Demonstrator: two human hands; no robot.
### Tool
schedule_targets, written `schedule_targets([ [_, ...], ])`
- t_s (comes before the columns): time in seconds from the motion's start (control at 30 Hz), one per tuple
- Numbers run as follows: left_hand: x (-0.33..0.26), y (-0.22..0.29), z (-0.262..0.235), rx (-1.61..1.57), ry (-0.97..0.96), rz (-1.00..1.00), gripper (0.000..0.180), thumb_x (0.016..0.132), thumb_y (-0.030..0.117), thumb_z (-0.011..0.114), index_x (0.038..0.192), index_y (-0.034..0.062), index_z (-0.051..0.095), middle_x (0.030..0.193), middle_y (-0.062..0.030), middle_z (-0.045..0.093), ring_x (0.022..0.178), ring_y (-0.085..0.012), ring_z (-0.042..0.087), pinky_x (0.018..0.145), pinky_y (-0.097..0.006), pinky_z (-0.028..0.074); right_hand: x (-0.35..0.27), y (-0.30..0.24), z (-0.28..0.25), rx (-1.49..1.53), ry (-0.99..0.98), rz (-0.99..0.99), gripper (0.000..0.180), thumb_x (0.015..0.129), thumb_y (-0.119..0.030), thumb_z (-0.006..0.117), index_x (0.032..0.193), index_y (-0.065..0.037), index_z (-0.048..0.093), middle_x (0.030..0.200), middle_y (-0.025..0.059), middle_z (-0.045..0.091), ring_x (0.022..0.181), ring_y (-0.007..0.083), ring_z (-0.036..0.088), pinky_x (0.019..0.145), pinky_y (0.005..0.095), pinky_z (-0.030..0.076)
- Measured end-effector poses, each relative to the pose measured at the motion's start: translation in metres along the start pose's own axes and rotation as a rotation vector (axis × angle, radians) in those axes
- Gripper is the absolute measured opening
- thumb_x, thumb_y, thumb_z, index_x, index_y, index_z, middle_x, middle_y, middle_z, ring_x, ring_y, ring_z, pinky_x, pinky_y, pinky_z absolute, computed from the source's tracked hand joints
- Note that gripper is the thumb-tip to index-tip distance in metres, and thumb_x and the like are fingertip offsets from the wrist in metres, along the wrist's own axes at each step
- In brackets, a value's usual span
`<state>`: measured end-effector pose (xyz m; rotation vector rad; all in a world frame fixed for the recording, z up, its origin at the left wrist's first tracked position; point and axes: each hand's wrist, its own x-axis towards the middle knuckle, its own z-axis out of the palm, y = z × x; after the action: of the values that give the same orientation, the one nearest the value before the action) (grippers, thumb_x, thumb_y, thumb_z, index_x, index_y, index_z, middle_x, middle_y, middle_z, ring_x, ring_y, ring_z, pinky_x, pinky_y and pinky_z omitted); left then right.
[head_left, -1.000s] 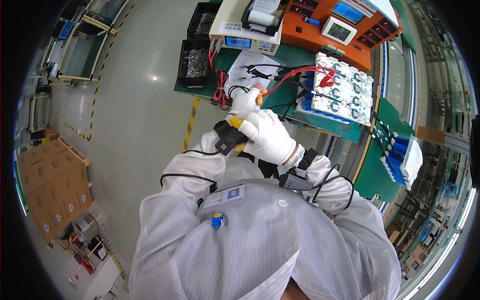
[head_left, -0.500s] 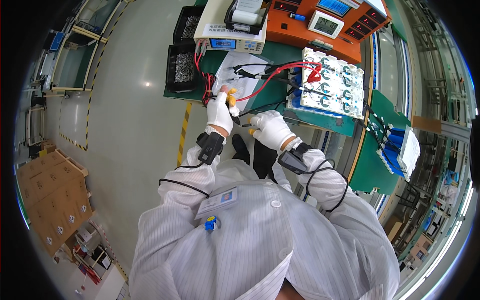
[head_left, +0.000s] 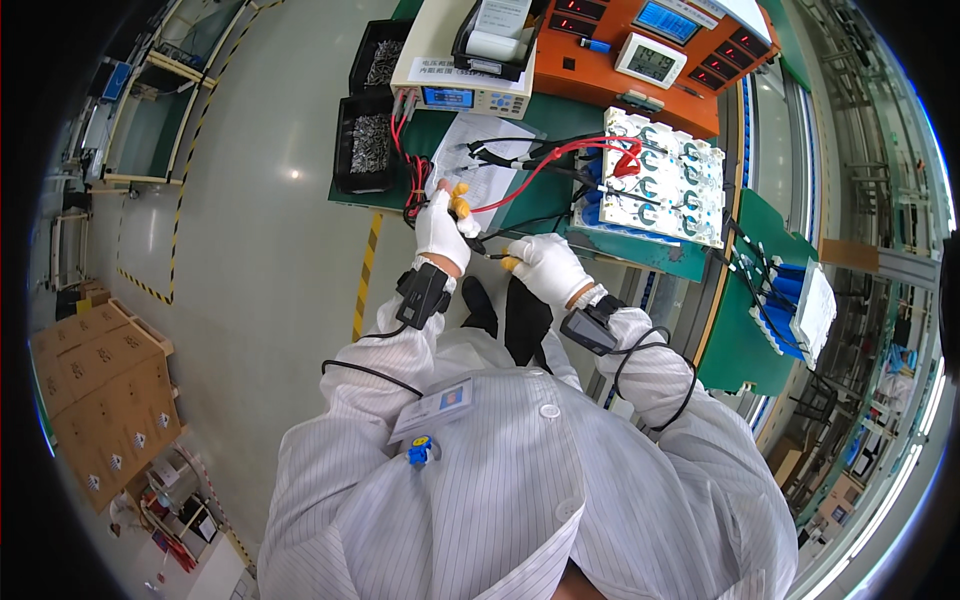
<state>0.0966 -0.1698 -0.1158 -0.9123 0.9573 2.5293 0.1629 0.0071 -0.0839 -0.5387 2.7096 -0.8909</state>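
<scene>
My left hand [head_left: 440, 228], in a white glove with bare or yellowish fingertips, is closed by the front edge of the green bench. Dark cable shows just beside its fingers. My right hand [head_left: 548, 268], gloved the same way, pinches the end of a thin black cable [head_left: 494, 256] between thumb and fingers. The cable spans the short gap between both hands, in front of the bench. To the right, a battery pack [head_left: 665, 180] with a white top frame and blue cells lies on the bench. Red and black leads [head_left: 560, 150] run across its top and over the paper.
A beige meter [head_left: 460, 97] and an orange instrument box [head_left: 590, 75] stand at the back. Two black bins of small metal parts [head_left: 366, 145] sit at the bench's left edge. A printed sheet [head_left: 480, 175] lies beyond my left hand. Another blue-celled pack [head_left: 795, 300] lies at right.
My right hand has shifted slightly down and toward the cable end, its fingers closing closer together. My left hand stays nearly in place. The whole view has tilted a little.
</scene>
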Motion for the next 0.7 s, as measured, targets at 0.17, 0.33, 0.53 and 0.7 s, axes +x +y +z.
schedule_targets([
  [0.17, 0.008, -0.001, -0.004, -0.027, -0.017, -0.041, 0.024, 0.098, 0.035, 0.051, 0.094, 0.0115, 0.053, 0.058, 0.0008, 0.039, 0.041, -0.0108, 0.034, 0.042, -0.027, 0.028, -0.001, 0.0, 0.0, 0.002, 0.027, -0.009, 0.017, 0.086, -0.023, 0.06, 0.091, -0.007, 0.066, 0.081, 0.0139, 0.066, 0.08, 0.0348, 0.063, 0.076, 0.0439, 0.048],
  [0.33, 0.011, 0.0, -0.002, -0.055, -0.003, -0.049, 0.024, 0.097, 0.037, 0.052, 0.095, 0.0126, 0.053, 0.058, 0.0008, 0.038, 0.04, -0.0111, 0.032, 0.042, -0.027, 0.026, -0.003, 0.001, 0.0, 0.002, 0.044, 0.013, 0.016, 0.086, -0.021, 0.062, 0.091, -0.006, 0.066, 0.082, 0.0145, 0.066, 0.08, 0.0352, 0.063, 0.076, 0.0448, 0.048],
  [0.53, 0.013, 0.006, 0.007, -0.077, 0.032, -0.077, 0.027, 0.096, 0.039, 0.053, 0.089, 0.0125, 0.051, 0.055, 0.0007, 0.035, 0.038, -0.0124, 0.03, 0.042, -0.028, 0.025, -0.004, 0.001, 0.0, -0.003, 0.072, 0.034, 0.016, 0.084, -0.019, 0.062, 0.091, -0.006, 0.066, 0.082, 0.0151, 0.066, 0.081, 0.0349, 0.063, 0.076, 0.0455, 0.048],
  [0.7, 0.007, 0.012, 0.022, -0.008, 0.113, -0.058, 0.036, 0.095, 0.043, 0.054, 0.078, 0.0124, 0.046, 0.05, 0.0007, 0.033, 0.035, -0.0131, 0.028, 0.04, -0.028, 0.024, -0.004, 0.003, 0.002, -0.018, 0.095, 0.055, 0.015, 0.083, -0.018, 0.062, 0.091, -0.005, 0.066, 0.083, 0.0153, 0.066, 0.081, 0.0346, 0.063, 0.076, 0.0457, 0.047],
])
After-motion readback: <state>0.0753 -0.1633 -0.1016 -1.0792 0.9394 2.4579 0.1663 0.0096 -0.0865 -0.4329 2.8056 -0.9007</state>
